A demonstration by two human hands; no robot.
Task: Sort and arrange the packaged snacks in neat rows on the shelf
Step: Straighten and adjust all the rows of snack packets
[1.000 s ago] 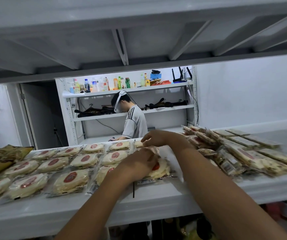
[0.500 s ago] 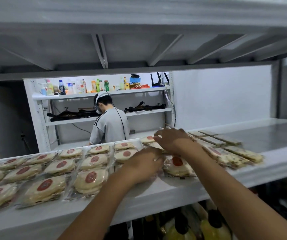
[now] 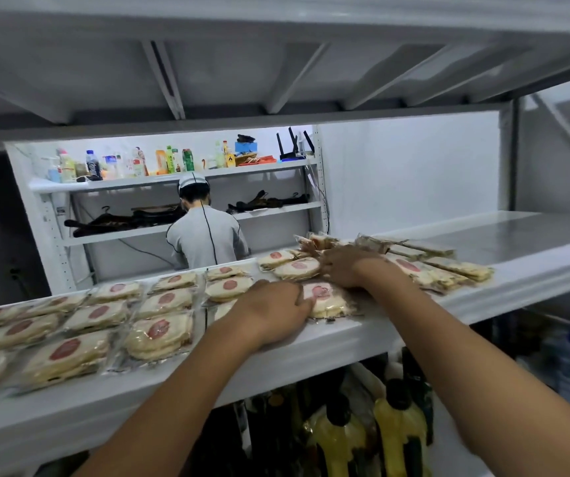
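White metal shelving (image 3: 397,325) up close, with a second white rack (image 3: 180,182) against the far wall: assorted bottles (image 3: 132,165) and a black router (image 3: 293,148) on its top board, dark hangers (image 3: 121,220) on the one below. In front of that rack, a person in a grey top (image 3: 207,239), back turned.

On the near shelf, clear packets of round cakes with red labels (image 3: 104,318) laid flat in rows from the left edge toward the middle, edges touching or just apart. To the right, a looser pile of long flat snack packets (image 3: 448,270), some overlapping, some tilted at the back. Right end of the shelf board bare. Underneath, on the lower level, yellow bottles with black caps (image 3: 393,425), blurred.

Left hand (image 3: 273,315) palm down near the shelf's front edge, fingers (image 3: 302,299) stretched forward and lightly spread, tips resting on the left edge of one round-cake packet (image 3: 328,299) that lies at the right end of the front row. No closed grip visible there, only flat contact. Right hand (image 3: 349,266) palm down just behind that packet, between another two round-cake packets (image 3: 293,266) and the long-packet pile. Fingertips hidden beneath the hand, so cannot tell whether pinching a wrapper or merely pressing on it.
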